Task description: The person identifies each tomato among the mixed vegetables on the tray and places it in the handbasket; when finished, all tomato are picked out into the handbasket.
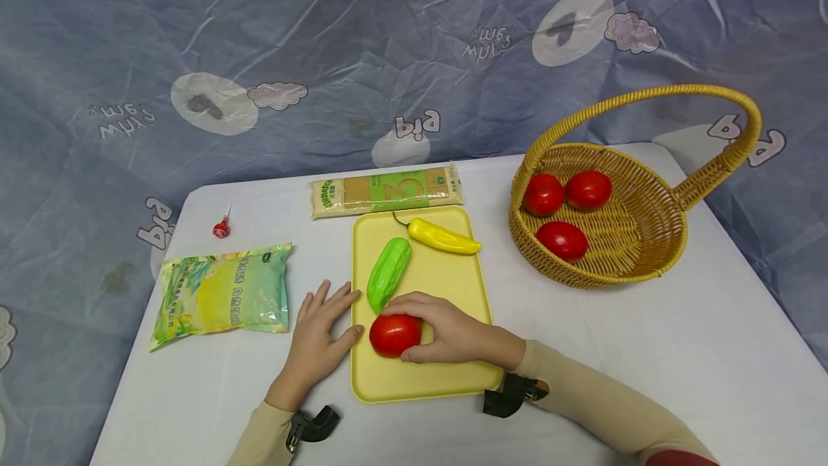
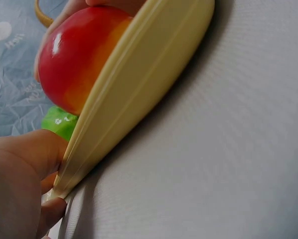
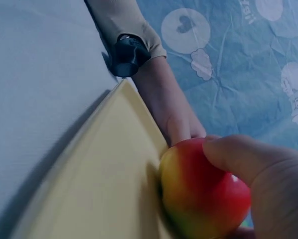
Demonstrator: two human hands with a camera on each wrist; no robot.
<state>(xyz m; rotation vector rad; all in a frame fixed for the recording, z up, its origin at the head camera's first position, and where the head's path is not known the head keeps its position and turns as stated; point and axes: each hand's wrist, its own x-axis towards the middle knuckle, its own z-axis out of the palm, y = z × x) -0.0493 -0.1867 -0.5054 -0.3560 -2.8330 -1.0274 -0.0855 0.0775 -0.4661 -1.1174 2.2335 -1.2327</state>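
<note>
My right hand [image 1: 446, 329] holds a smooth red fruit [image 1: 390, 337] low on a yellow tray [image 1: 446, 378], thumb and fingers round its sides. In the right wrist view the fruit [image 3: 201, 189] blends from red into yellow, with the thumb on top. My left hand [image 1: 321, 340] lies spread at the tray's left edge, its index finger and thumb touching the rim. The left wrist view shows that hand [image 2: 19, 174] against the tray's side. Above the fruit on the tray lie a long green bumpy vegetable [image 1: 389, 272] and a yellow pepper [image 1: 443, 237] with a dark stem.
A wicker basket [image 1: 598, 275] with a tall handle stands right, holding several red fruits [image 1: 588, 189]. Behind the tray lies a pack of noodles [image 1: 388, 191]. A green-yellow bag [image 1: 223, 290] and a red lollipop [image 1: 222, 227] are on the left. A grey-blue printed cloth [image 1: 349, 49] hangs behind.
</note>
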